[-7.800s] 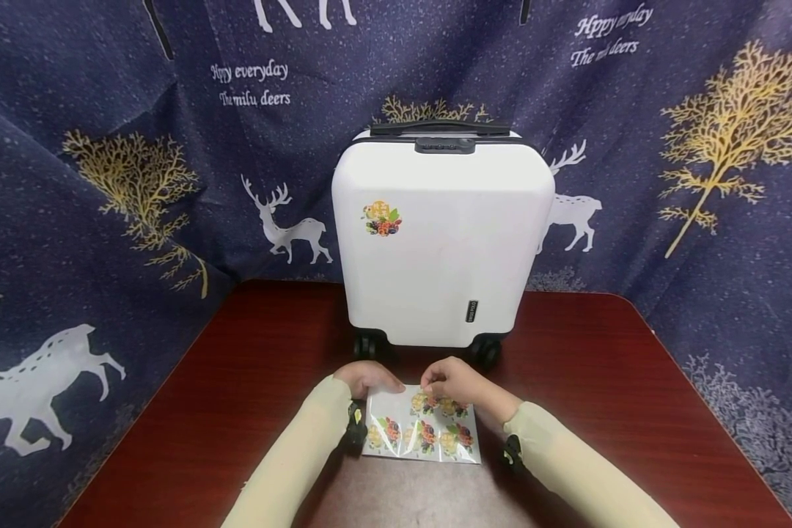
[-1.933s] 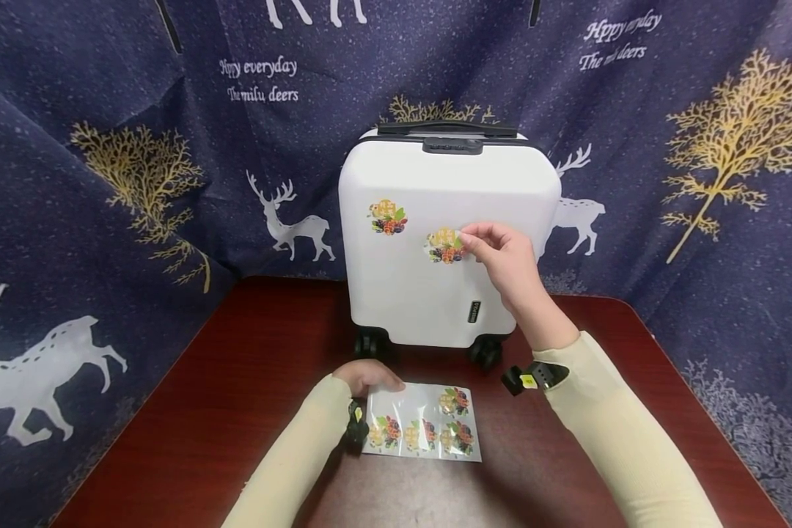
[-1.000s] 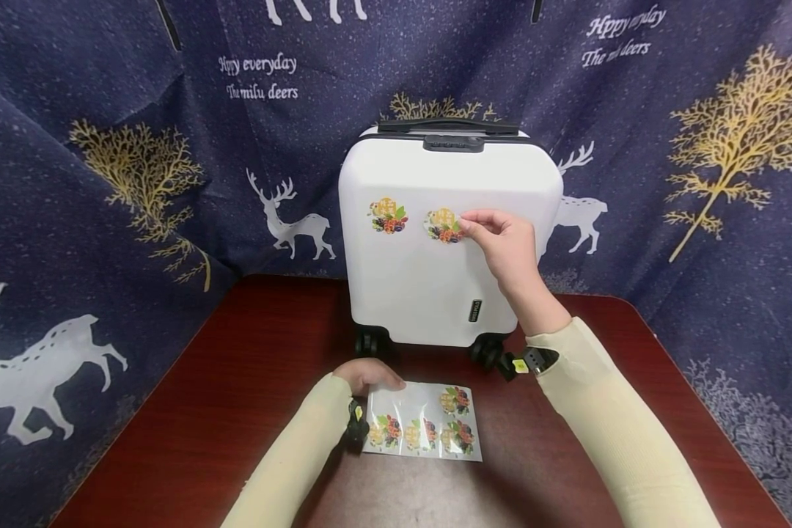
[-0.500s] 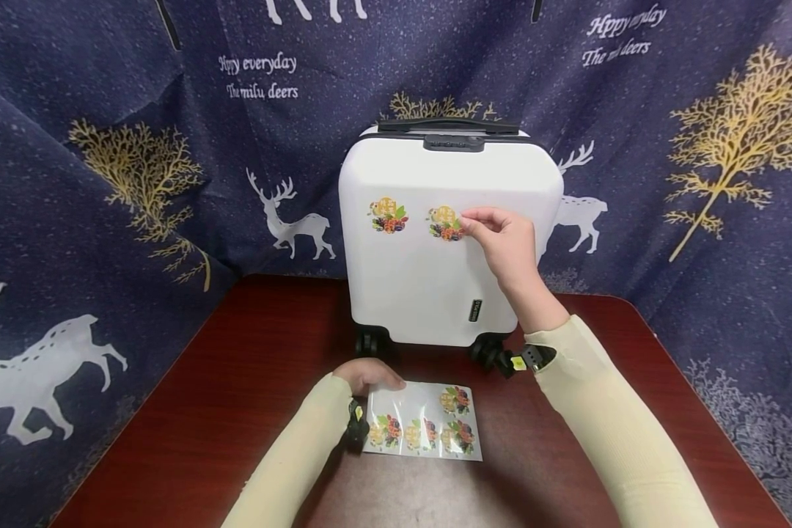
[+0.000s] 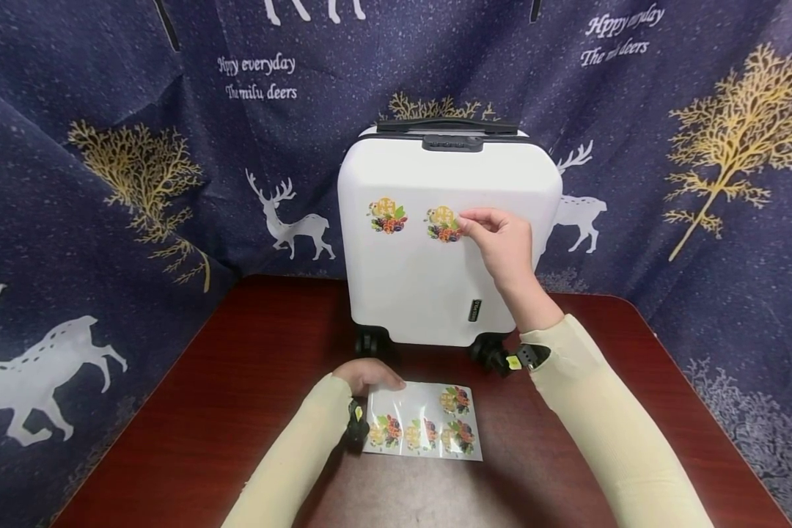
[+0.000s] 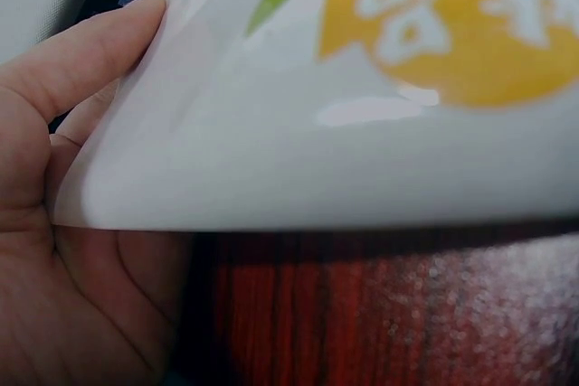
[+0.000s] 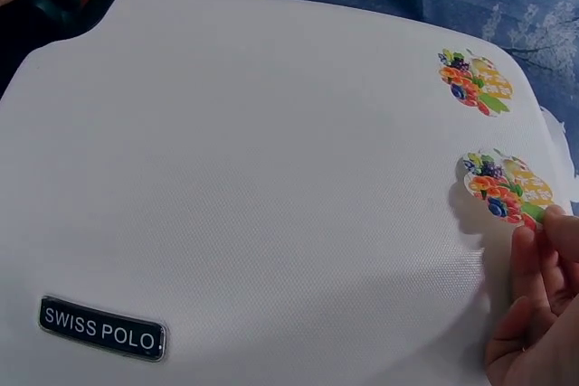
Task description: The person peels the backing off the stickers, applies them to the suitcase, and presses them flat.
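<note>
My right hand [image 5: 501,238] pinches the right edge of a fruit sticker [image 5: 442,223] between thumb and fingertips, in front of the white suitcase [image 5: 409,286]. In the right wrist view that sticker [image 7: 502,189] casts a shadow on the shell; whether part of it touches cannot be told. Another fruit sticker [image 5: 387,216] lies flat on the suitcase to its left. On the table, my left hand [image 5: 369,375] holds the upper left corner of the sticker sheet [image 5: 396,402]. The left wrist view has the thumb [image 6: 109,47] over the sheet and fingers beneath it.
The suitcase stands upright on black wheels [image 5: 367,341] on the dark red table [image 5: 270,330], with a black handle [image 5: 445,127] on top. A blue deer-print cloth [image 5: 290,147] hangs behind. Low on the shell sits a SWISS POLO badge [image 7: 104,327].
My right hand has taken a sticker from the sheet's top row and raised it to the suitcase, then moved slightly up, level with the other sticker. My left hand has stayed on the sheet.
</note>
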Motion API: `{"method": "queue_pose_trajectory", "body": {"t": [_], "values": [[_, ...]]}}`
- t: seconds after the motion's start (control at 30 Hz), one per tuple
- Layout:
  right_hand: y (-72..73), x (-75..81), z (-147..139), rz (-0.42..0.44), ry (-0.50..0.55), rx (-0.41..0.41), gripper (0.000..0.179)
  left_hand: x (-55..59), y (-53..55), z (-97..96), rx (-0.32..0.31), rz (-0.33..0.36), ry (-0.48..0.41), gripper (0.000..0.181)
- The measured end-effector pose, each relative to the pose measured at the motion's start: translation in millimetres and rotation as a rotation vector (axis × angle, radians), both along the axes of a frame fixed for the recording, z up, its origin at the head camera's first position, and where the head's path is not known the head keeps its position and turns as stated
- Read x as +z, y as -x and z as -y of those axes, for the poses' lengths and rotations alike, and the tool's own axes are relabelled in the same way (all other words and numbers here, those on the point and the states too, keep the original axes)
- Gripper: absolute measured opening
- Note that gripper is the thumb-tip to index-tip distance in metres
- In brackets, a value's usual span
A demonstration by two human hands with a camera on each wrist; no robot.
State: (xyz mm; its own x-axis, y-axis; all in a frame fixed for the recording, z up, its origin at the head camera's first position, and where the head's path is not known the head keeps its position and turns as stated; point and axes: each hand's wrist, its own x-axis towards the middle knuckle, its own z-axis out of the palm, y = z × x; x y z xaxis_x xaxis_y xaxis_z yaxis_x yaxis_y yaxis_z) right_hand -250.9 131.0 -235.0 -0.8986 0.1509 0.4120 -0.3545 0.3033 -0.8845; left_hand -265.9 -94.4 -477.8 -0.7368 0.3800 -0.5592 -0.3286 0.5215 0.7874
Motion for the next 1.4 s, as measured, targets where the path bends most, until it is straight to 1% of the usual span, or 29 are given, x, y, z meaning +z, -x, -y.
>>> {"method": "queue_pose_trajectory", "body": {"t": [0.47, 0.73, 0.97, 1.13, 1.27, 1.4], "values": [[2.9, -1.7, 4.1, -0.015, 0.016, -0.031, 0.023, -2.0, 1.6, 1.3, -0.014, -0.011, 0.005, 0.028], [1.7, -0.3, 6.7, -0.05, -0.031, -0.06, 0.022, -1.6, 1.1, 2.2, -0.008, -0.006, 0.002, 0.027], [1.9, -4.2, 9.0, -0.096, -0.102, -0.095, 0.02, -0.2, -0.5, 2.3, -0.012, -0.01, 0.01, 0.026], [0.6, -7.0, 12.0, -0.158, -0.158, -0.129, 0.02, -1.3, 0.2, 2.1, -0.013, -0.017, 0.012, 0.026], [-1.5, -9.2, 14.9, -0.241, -0.206, -0.159, 0.019, -1.2, 0.0, 1.6, -0.01, -0.02, 0.006, 0.026], [-2.3, -12.8, 17.0, -0.322, -0.216, -0.173, 0.02, 0.0, -1.9, 0.7, -0.006, -0.02, -0.012, 0.028]]}}
